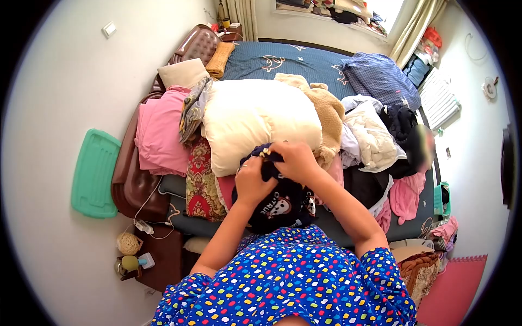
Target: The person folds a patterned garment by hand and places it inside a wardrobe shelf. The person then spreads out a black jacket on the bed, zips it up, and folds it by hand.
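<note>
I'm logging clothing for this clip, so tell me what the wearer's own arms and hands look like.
The short left sleeve and right sleeve are bright blue, scattered with small red, yellow, green and white blobs. The forearms are bare. Both left hand and right hand are ungloved; a ring seems to show on a left finger.

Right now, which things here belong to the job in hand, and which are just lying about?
In the job:
- dark garment
- left hand and right hand, both gripping it

Apparently just lying about:
- cream quilt
- pink cloth
- white jacket
- checked bundle
- green lid
</note>
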Motion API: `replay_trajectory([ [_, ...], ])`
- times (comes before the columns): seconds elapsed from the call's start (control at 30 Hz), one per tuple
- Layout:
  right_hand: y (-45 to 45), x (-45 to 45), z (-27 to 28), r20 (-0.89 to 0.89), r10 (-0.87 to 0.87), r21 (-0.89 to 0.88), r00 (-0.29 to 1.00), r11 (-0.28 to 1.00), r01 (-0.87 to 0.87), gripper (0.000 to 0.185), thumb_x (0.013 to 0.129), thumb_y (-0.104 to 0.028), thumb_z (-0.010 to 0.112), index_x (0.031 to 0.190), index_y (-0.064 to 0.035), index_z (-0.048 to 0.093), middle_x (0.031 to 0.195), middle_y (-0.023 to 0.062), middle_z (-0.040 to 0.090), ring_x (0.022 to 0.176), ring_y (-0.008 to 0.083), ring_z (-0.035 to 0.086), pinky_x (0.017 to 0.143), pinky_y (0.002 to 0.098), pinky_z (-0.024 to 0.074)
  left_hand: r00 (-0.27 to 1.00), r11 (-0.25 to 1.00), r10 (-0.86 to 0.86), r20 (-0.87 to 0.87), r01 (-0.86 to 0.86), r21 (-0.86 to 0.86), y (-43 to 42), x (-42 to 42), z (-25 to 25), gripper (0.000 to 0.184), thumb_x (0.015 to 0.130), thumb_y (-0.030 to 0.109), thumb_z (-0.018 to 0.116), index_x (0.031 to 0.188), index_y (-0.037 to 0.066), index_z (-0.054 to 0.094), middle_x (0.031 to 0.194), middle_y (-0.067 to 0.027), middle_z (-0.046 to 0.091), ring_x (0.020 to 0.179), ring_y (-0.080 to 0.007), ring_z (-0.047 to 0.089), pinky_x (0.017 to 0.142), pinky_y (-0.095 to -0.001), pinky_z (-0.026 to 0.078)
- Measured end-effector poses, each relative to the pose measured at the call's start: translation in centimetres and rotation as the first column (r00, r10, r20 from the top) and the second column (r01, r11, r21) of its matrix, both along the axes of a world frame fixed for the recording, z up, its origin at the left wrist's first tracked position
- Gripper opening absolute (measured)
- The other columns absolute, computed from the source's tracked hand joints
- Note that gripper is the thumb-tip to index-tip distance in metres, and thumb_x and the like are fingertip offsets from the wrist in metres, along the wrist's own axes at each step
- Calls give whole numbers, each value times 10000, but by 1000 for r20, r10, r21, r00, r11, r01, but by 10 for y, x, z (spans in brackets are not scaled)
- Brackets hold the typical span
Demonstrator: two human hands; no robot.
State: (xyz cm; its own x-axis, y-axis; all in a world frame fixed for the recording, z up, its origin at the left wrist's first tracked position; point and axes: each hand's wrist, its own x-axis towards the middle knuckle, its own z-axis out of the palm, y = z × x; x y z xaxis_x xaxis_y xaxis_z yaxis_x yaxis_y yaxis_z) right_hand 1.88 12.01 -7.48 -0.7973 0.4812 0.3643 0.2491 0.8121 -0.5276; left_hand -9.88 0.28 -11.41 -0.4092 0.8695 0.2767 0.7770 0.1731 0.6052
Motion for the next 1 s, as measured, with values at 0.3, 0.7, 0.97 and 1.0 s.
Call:
replay_trajectory([
  [0.3,-21,72,-45,-22,-404,-3,914,915,404,252,711,-104,639,958,-55,631,816,132,616,749,333,612,679,423,488,984,988,145,105,-149,34,6,-24,-35,521,716,283,726,1135,20,564,1082,-143,587,976,-327,606,813,-396,499],
  [0.7,-30,65,-64,-259,-375,-373,890,889,266,179,841,-105,688,982,-2,648,815,124,662,711,211,634,647,318,490,719,841,-423,-552,538,55,-6,10,5,507,772,317,708,1177,23,626,1345,-136,528,1301,-306,437,1035,-454,391],
  [0.97,-34,33,-36,-384,-229,-269,894,954,129,143,830,-140,686,887,-9,683,774,146,634,705,313,624,651,359,494,822,932,-329,-465,362,-18,27,-6,-7,329,775,245,620,981,-10,648,1002,-174,638,988,-355,591,880,-452,461],
  [1.0,-43,36,-36,-362,-224,-304,905,946,113,152,832,-141,680,919,-16,677,777,149,631,720,323,623,644,363,489,843,942,-286,-456,334,28,28,-9,-11,255,768,219,612,892,0,660,918,-160,646,925,-345,599,856,-448,463],
])
